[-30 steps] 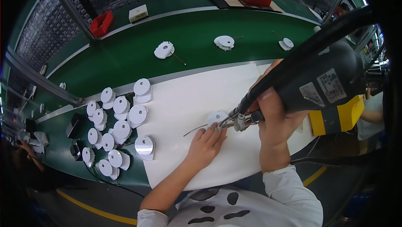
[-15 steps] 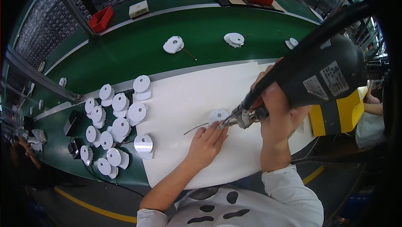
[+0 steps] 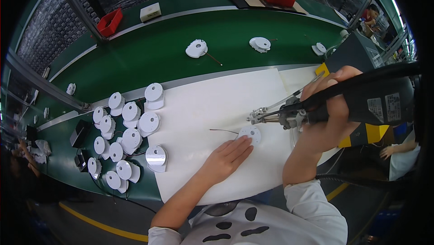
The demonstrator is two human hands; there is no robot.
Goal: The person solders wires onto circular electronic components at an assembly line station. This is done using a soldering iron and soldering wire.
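Note:
On the white work surface lies a white plastic part with a round disc top. A thin brown wire sticks out to its left. My left hand holds the part from the lower left, fingers together and nearly straight across its edge; its thumb and the part's lower portion are hidden. In my right hand is a dark powered screwdriver, held sideways with the fingers wrapped around it. Its metal nose points left, just above the disc and apart from it.
Several similar white parts crowd the green surface at left, beside black boxes. More parts sit on the green conveyor belt beyond. A yellow-and-dark machine stands at right. Another person's hand shows there.
The screwdriver's nose has lifted off the disc, and my right hand has moved right. My left hand and the part have shifted slightly right and nearer. Parts on the belt have moved right.

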